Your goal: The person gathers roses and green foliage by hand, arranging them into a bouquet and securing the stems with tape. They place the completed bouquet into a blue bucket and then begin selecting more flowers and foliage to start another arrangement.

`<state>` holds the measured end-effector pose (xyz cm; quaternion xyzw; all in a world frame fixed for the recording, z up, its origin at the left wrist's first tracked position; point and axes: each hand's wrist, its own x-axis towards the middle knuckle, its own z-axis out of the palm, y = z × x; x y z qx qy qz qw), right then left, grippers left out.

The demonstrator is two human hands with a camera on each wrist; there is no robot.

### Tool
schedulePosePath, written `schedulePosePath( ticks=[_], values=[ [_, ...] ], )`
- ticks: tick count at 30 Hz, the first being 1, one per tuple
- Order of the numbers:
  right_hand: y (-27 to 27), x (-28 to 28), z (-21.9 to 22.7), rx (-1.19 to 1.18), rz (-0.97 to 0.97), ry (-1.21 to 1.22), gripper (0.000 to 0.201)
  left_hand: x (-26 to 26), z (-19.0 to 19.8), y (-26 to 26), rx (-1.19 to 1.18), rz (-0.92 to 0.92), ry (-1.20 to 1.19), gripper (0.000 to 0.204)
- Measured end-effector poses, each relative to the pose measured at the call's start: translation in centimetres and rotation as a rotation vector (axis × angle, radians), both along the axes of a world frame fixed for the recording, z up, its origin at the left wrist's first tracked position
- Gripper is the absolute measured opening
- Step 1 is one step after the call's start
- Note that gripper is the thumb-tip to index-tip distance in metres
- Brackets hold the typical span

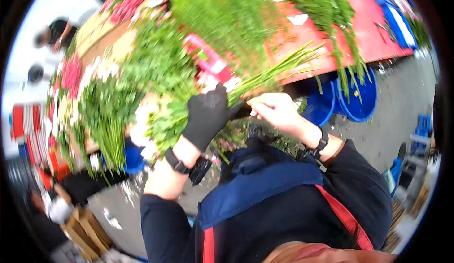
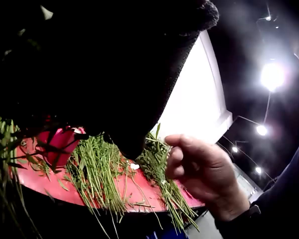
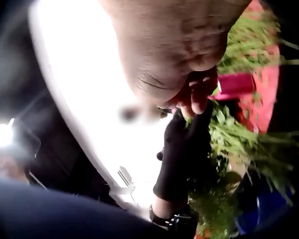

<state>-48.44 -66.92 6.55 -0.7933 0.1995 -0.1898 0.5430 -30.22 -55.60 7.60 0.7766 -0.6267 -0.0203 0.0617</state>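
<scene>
My left hand (image 1: 208,114), in a black glove, grips a bunch of flowers. Its leafy part (image 1: 172,119) and pale blossoms lie to the left of the glove, while long green stems (image 1: 283,69) stick out to the right. My bare right hand (image 1: 276,112) is just right of the left thumb, fingers curled and fingertips drawn together. I cannot tell whether something thin is between them. The left wrist view shows this right hand (image 2: 202,169) from the side, and in the right wrist view it overlaps the gloved hand (image 3: 182,149).
Leafy bunches (image 1: 109,121) and feathery greens (image 1: 227,17) cover the red table (image 1: 302,26). A pink container (image 1: 208,57) lies beyond my hands. Blue buckets (image 1: 357,97) stand below the table edge at right. Green stalks (image 1: 347,41) overhang that edge. Other people are at far left.
</scene>
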Motion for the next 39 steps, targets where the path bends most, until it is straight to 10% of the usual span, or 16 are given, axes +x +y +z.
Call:
schedulePosePath(
  ticks=[2, 4, 6, 14, 19, 22, 25, 30, 33, 36, 39],
  values=[
    [-2.3, -2.9, 2.7, -0.795, -0.086, -0.121, 0.04, -1.2, 0.9, -1.9, 0.022, -0.139, -0.082, 0.051],
    [-4.0, -5.5, 3.9, -0.992, -0.15, 0.111, 0.052, -2.5, 1.9, -4.1, -0.069, -0.301, -0.141, 0.049],
    [-6.0, -9.0, 2.4, -0.771, -0.162, 0.576, 0.051, -4.3, 4.0, -7.0, -0.064, -0.406, -0.222, 0.053],
    [-18.5, -15.8, -2.2, -0.708, -0.973, 0.284, 0.035, -8.6, 9.1, -12.8, -0.627, -0.451, 0.084, 0.047],
    [-30.2, -18.6, -7.2, -0.541, -1.043, 0.343, 0.042, -5.1, -0.1, -7.1, -0.372, -0.21, 0.372, 0.044],
    [-33.0, -18.5, -9.2, -0.781, -1.032, 0.795, 0.034, -3.7, -4.7, -3.8, -0.318, -0.064, 0.499, 0.039],
    [-30.0, -14.6, -9.7, -1.285, -0.852, 0.471, 0.025, -4.0, -6.5, -2.1, -0.272, 0.079, 0.676, 0.035],
    [-22.5, -7.2, -13.4, -0.61, -0.509, 0.906, 0.033, -5.3, -7.4, -1.5, -0.164, 0.132, 0.82, 0.032],
    [-22.6, -6.3, -19.4, -0.579, -0.7, 0.811, 0.03, -6.1, -7.5, -1.7, -0.172, 0.122, 0.865, 0.03],
    [-18.2, -3.3, -15.7, -1.023, -0.874, 0.563, 0.031, -6.5, -7.7, -1.6, -0.124, 0.169, 1.024, 0.03],
    [-14.7, -0.6, -14.1, -0.858, -0.698, 0.592, 0.033, -6.8, -8.4, -1.9, -0.169, 0.11, 0.982, 0.03]
  ],
)
